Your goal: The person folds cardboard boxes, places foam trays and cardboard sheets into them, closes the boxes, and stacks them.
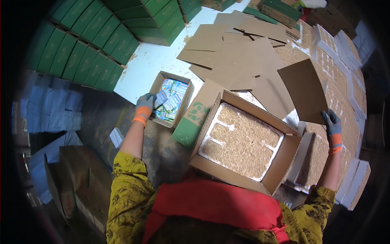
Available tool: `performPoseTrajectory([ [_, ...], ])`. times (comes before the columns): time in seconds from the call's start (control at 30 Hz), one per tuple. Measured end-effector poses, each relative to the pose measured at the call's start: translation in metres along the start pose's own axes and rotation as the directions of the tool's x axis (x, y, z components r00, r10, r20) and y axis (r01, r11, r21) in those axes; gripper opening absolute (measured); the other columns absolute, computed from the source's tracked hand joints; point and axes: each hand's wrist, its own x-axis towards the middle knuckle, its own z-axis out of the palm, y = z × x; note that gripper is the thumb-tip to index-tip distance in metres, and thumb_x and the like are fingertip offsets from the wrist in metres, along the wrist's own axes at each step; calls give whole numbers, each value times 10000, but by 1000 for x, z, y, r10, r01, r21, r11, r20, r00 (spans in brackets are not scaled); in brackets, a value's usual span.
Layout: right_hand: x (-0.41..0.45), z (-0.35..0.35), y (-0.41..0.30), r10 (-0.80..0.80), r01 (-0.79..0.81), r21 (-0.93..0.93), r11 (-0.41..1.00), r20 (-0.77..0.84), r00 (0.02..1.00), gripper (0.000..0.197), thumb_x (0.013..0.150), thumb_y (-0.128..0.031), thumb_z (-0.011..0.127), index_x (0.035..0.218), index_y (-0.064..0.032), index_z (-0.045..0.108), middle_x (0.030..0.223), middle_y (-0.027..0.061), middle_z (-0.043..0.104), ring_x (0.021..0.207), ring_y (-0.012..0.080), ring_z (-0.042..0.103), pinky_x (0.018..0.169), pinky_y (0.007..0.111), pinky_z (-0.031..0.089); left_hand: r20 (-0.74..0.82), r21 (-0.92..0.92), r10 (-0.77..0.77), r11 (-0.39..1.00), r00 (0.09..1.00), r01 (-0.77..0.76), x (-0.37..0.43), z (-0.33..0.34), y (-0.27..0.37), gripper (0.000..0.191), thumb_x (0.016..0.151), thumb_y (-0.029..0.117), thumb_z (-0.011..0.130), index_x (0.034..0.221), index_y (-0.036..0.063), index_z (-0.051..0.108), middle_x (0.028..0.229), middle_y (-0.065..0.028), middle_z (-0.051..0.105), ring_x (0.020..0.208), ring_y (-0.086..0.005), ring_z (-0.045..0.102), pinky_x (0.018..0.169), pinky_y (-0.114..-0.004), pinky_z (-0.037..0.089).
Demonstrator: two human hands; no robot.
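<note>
My left hand (146, 103), in a grey and orange glove, is at the left edge of a small cardboard box (167, 123) filled with printed packets (174, 100); its fingers touch a packet. My right hand (332, 122), gloved alike, holds a brown cardboard sheet (304, 91) by its lower corner, raised to the right of a large open carton (274, 180). Inside that carton lies a white foam tray (224, 124) filled with straw-coloured husk-like material (243, 143). A green printed carton flap (192, 125) sticks out between the two boxes.
Loose cardboard sheets (237, 58) overlap on the white table (146, 64) ahead. Green cartons (88, 45) are stacked at the upper left. More filled foam trays (350, 180) stand along the right. Brown cartons (82, 177) and a small white packet (116, 137) are at the lower left.
</note>
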Motion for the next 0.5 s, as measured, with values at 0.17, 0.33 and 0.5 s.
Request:
performPoseTrajectory([
  [0.17, -77, 19, -62, -169, 104, -227, 968, -287, 943, 347, 888, -118, 662, 1169, 76, 600, 1061, 97, 675, 950, 124, 599, 859, 258, 469, -190, -557, 325, 742, 927, -374, -67, -45, 136, 151, 882, 10, 563, 983, -27, 669, 925, -62, 691, 821, -114, 618, 776, -252, 494],
  [0.33, -149, 105, -167, -773, 503, -689, 523, -133, 621, 400, 740, 92, 651, 1118, -40, 654, 1057, 110, 663, 939, 242, 636, 792, 331, 510, 189, 3, 968, 166, 164, -986, -197, -47, 230, 289, 767, 171, 638, 1039, 75, 610, 1112, -127, 605, 1135, -337, 534, 1027, -475, 365],
  [0.5, -210, 162, -179, -458, 705, -663, 252, 560, 690, 303, 806, -165, 523, 1072, -106, 656, 1021, 29, 610, 867, 200, 585, 768, 319, 471, -75, -589, 735, 513, 674, -624, -176, -26, 184, 315, 828, -2, 514, 1136, -10, 582, 1174, -166, 569, 1135, -284, 531, 1027, -399, 385],
])
